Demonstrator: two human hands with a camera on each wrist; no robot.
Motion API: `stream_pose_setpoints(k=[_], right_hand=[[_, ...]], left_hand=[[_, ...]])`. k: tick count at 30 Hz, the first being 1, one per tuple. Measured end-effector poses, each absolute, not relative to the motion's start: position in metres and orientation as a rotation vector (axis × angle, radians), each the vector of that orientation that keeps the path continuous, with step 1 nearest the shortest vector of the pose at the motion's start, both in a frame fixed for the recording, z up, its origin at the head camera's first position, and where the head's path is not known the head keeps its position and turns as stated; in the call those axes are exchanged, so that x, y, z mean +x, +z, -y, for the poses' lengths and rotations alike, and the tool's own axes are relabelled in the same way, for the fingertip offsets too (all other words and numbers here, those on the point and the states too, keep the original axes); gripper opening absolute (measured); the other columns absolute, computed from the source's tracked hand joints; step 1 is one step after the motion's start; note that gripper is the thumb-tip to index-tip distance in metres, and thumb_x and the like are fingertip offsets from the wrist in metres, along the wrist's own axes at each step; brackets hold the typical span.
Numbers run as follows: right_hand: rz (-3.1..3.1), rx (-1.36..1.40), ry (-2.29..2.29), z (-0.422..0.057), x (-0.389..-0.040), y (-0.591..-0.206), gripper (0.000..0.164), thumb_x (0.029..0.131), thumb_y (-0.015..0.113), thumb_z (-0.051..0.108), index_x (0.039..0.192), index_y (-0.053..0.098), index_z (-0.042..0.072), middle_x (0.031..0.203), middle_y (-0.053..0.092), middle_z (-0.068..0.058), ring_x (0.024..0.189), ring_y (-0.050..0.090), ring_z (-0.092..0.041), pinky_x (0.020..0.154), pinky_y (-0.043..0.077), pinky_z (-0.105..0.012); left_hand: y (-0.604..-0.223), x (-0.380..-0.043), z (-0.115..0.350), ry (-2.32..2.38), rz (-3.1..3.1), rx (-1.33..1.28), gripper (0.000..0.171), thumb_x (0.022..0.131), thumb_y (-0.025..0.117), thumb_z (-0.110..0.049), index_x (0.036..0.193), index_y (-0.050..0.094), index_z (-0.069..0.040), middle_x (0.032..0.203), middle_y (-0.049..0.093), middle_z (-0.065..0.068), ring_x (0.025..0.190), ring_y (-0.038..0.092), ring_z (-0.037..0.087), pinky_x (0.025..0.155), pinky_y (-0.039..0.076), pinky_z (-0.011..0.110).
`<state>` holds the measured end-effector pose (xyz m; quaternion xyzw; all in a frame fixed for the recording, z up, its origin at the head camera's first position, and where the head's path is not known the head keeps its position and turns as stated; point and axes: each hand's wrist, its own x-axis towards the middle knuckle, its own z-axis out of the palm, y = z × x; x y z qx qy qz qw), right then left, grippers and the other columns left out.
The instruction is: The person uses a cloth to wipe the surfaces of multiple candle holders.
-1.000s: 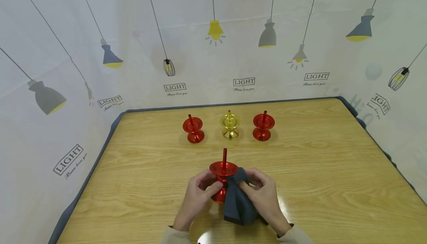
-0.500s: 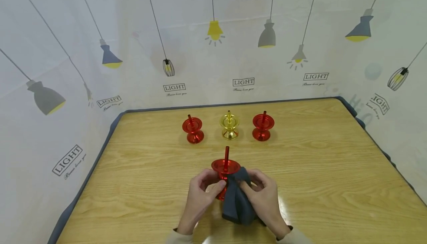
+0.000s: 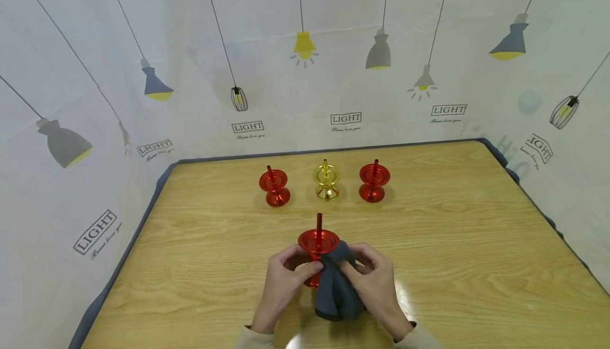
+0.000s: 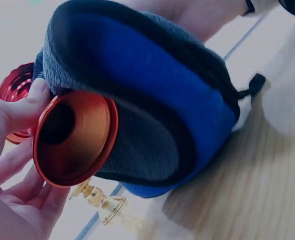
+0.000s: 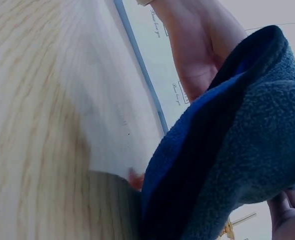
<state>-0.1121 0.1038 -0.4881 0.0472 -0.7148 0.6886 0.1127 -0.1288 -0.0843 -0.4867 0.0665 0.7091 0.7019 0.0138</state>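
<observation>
My left hand grips a shiny red candle holder by its narrow waist, thumb in front. It is held upright above the table, its dish and thin stem on top. A dark blue-grey cloth is pinched in my right hand and lies against the holder's right side, below the dish. The left wrist view shows the hollow underside of the base next to the folded cloth, with its bright blue inner side. In the right wrist view the cloth hides most of the holder.
Farther back on the wooden table stand a red candle holder, a gold one and another red one, in a row. A pale curtain printed with lamps surrounds the table's back and sides.
The candle holder rose slightly to the right, then came back down to the left. The cloth's folds have shifted a little against it. Both hands keep their holds.
</observation>
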Motion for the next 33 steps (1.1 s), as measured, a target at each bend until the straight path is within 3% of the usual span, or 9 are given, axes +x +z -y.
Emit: stream_pose_setpoints(k=[5, 9, 14, 17, 21, 25, 28, 33], right_hand=[[2.136, 0.149, 2.04, -0.106, -0.115, -0.487, 0.02, 0.084, 0.08, 0.001, 0.103, 0.073, 0.003, 0.103, 0.073, -0.012, 0.099, 0.072, -0.009, 0.077, 0.06, -0.024], [2.139, 0.178, 2.06, -0.108, -0.116, -0.486, 0.02, 0.084, 0.079, 0.0, 0.103, 0.073, 0.003, 0.102, 0.073, -0.01, 0.098, 0.072, -0.009, 0.077, 0.06, -0.024], [2.127, 0.206, 2.075, -0.108, -0.114, -0.486, 0.02, 0.084, 0.079, -0.002, 0.103, 0.073, 0.001, 0.102, 0.073, -0.007, 0.097, 0.073, -0.01, 0.077, 0.061, -0.025], [2.122, 0.177, 2.066, -0.107, -0.113, -0.486, 0.021, 0.084, 0.079, -0.002, 0.104, 0.073, 0.001, 0.102, 0.073, -0.008, 0.097, 0.073, -0.009, 0.077, 0.061, -0.025], [2.097, 0.108, 2.04, -0.105, -0.112, -0.485, 0.021, 0.084, 0.079, -0.003, 0.104, 0.073, 0.002, 0.1, 0.074, -0.009, 0.096, 0.073, -0.008, 0.077, 0.06, -0.023], [2.067, 0.116, 2.031, -0.102, -0.112, -0.484, 0.021, 0.084, 0.078, -0.003, 0.104, 0.073, 0.001, 0.099, 0.074, -0.006, 0.096, 0.073, -0.009, 0.077, 0.06, -0.024], [2.058, 0.152, 2.034, -0.101, -0.113, -0.485, 0.021, 0.084, 0.078, -0.004, 0.104, 0.072, 0.0, 0.099, 0.074, -0.004, 0.097, 0.073, -0.009, 0.077, 0.06, -0.024], [2.048, 0.17, 2.065, -0.1, -0.115, -0.485, 0.019, 0.084, 0.078, -0.004, 0.102, 0.072, -0.001, 0.099, 0.073, -0.001, 0.099, 0.073, -0.009, 0.078, 0.06, -0.025]], left_hand=[[-0.487, -0.129, 0.087, 2.192, -2.175, 0.263, 0.032, 0.086, 0.079, -0.004, 0.115, 0.067, 0.001, 0.106, 0.073, 0.02, 0.094, 0.07, 0.011, 0.089, 0.057, 0.026], [-0.49, -0.13, 0.091, 2.14, -2.165, 0.344, 0.026, 0.092, 0.074, -0.009, 0.116, 0.069, 0.0, 0.11, 0.072, 0.013, 0.099, 0.068, 0.012, 0.091, 0.055, 0.026], [-0.491, -0.13, 0.097, 2.154, -1.997, 0.402, 0.033, 0.099, 0.066, -0.009, 0.128, 0.063, 0.006, 0.119, 0.07, 0.002, 0.11, 0.065, 0.011, 0.097, 0.053, 0.027], [-0.487, -0.128, 0.095, 2.146, -2.004, 0.415, 0.035, 0.1, 0.063, -0.009, 0.13, 0.061, 0.008, 0.124, 0.069, 0.007, 0.111, 0.065, 0.01, 0.096, 0.053, 0.026], [-0.48, -0.124, 0.086, 2.089, -2.193, 0.442, 0.033, 0.097, 0.069, -0.013, 0.127, 0.066, 0.0, 0.124, 0.068, 0.014, 0.111, 0.065, 0.014, 0.097, 0.054, 0.028], [-0.475, -0.122, 0.079, 2.053, -2.352, 0.323, 0.033, 0.087, 0.081, -0.017, 0.118, 0.072, -0.011, 0.117, 0.071, 0.008, 0.108, 0.068, 0.018, 0.097, 0.055, 0.032], [-0.473, -0.123, 0.079, 2.061, -2.388, 0.203, 0.031, 0.082, 0.085, -0.013, 0.111, 0.075, -0.011, 0.108, 0.075, 0.007, 0.1, 0.07, 0.017, 0.092, 0.056, 0.032], [-0.472, -0.126, 0.084, 2.104, -2.371, 0.188, 0.036, 0.081, 0.085, -0.01, 0.113, 0.07, -0.004, 0.101, 0.075, 0.013, 0.092, 0.07, 0.013, 0.088, 0.057, 0.03]])
